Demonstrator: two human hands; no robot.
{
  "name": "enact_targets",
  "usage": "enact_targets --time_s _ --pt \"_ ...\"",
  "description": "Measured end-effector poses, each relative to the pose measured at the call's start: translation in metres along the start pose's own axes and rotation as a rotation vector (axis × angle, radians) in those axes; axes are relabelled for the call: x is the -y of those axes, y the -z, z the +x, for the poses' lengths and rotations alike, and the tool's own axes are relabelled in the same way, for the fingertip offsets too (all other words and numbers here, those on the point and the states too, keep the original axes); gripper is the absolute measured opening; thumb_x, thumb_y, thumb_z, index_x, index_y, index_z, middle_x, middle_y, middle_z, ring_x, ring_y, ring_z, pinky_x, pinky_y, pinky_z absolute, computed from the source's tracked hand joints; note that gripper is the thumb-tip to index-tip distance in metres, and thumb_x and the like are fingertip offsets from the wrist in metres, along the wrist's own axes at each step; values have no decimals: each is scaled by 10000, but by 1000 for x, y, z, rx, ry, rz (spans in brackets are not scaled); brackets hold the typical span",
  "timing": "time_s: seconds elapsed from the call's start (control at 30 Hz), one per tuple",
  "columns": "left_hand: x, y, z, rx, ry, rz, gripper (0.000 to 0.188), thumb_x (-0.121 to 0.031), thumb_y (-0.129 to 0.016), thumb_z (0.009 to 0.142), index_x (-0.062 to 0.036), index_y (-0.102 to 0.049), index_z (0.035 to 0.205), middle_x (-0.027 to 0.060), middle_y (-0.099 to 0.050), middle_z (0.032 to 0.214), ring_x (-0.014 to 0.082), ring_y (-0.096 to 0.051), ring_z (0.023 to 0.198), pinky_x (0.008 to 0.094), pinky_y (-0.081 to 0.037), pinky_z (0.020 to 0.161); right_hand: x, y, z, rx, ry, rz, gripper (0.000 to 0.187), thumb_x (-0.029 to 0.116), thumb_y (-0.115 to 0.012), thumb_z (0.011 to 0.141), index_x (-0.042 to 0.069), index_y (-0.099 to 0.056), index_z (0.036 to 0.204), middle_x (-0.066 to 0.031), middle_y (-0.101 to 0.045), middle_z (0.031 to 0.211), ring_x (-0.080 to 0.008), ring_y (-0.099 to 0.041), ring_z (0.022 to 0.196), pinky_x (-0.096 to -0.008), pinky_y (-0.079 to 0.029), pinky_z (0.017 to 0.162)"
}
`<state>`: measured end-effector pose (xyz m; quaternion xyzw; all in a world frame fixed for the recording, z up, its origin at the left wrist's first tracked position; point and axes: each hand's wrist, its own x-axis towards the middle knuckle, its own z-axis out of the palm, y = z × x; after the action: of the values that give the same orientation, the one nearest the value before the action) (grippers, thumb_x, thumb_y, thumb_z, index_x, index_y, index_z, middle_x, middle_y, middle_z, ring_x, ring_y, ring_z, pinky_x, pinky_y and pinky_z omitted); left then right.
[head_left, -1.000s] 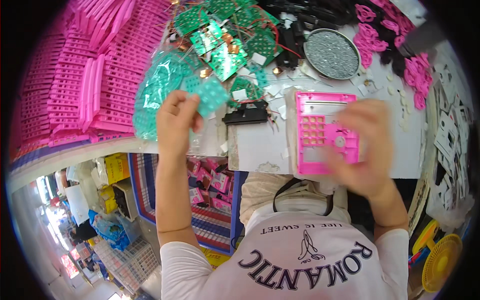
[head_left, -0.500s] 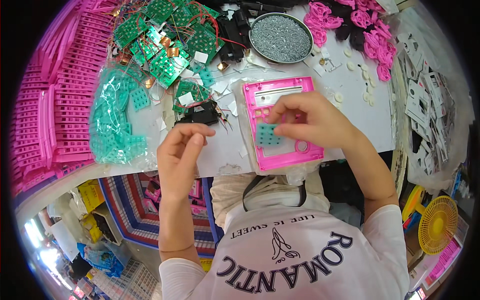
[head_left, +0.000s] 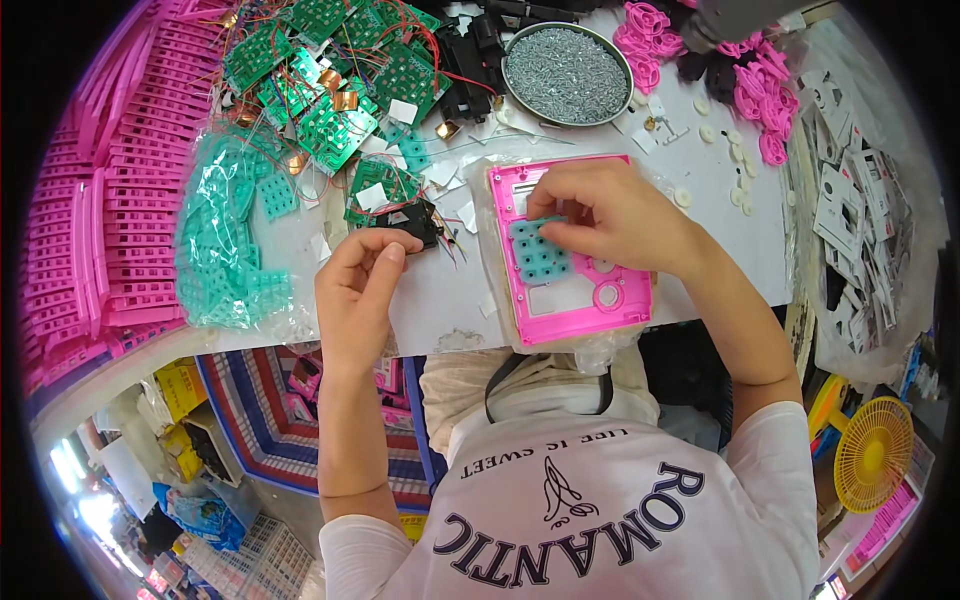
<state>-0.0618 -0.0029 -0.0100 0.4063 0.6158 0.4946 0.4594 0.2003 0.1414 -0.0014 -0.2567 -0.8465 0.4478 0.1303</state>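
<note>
The right hand (head_left: 605, 215) has its thumb and fingertips on the upper part of a teal rubber keypad (head_left: 541, 258) with square buttons; whether they pinch it, one cannot tell. The keypad lies on a pink rectangular plastic casing (head_left: 585, 325), which is over the white tabletop (head_left: 450, 310). The left hand (head_left: 355, 290) shows thumb and forefinger close together, nothing visible between them, near a black plastic part (head_left: 424, 226).
</note>
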Motion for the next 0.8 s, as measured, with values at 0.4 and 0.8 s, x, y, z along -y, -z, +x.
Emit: enact_targets --time_s 0.4,0.8 --pt "0 35 47 -327 -57 634 252 -209 -715 932 23 -704 1028 70 -709 798 144 -634 682 300 -506 666 22 -22 -36 -74 269 -518 637 368 -787 793 16 -600 1290 -168 -541 1420 -388 -486 1338 -546 -426 1052" --pt "5 60 96 -348 27 405 328 -271 -755 906 5 -690 741 7 -620 582 79 -529 516 274 -409 506 38 -28 -45 -65 188 -542 757 462 -777 796 54 -564 1397 -177 -481 1505 -386 -388 1446 -677 -274 1133"
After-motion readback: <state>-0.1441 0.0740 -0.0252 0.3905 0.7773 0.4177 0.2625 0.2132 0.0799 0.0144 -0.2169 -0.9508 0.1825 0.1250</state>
